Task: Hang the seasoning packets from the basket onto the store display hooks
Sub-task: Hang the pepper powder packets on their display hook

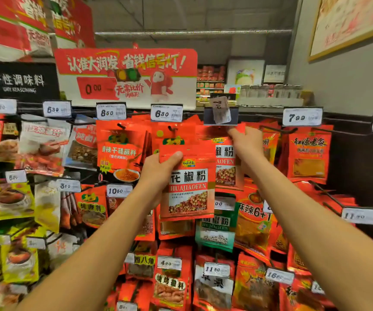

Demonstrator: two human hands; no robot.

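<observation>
left hand [156,169]: grips a red HUAJIAOFEN packet [187,187] by its upper left corner, thumb across the front, fingers behind. Packet upright, face toward camera, held out in front of the display, on no hook.
right hand [247,142]: raised higher than the left and to its right, fingers reaching to the top edge of a hung packet of the same kind [226,164]. Looks like a pinch at the top edge; fingertips partly hidden, so cannot tell the grip for sure.
hung packet: directly behind and right of the held one, partly covered by it; its top sits just below a price holder [221,113] whose tag is tilted and blurred.
hook: not visible at the right hand, hidden by fingers and the holder.
left of left hand: red dip-seasoning packets [120,151] on a hook under the 8.50 tag [111,112]; 6.30 tag [166,113] just above the held packet.
right of right hand: red packets [307,156] under the 7.99 tag [302,117].
below hands: green-labelled packet [215,230] under the held one, more red packets and price tags in lower rows.
above hands: red-and-white promo sign [126,75].
basket: not in frame.
</observation>
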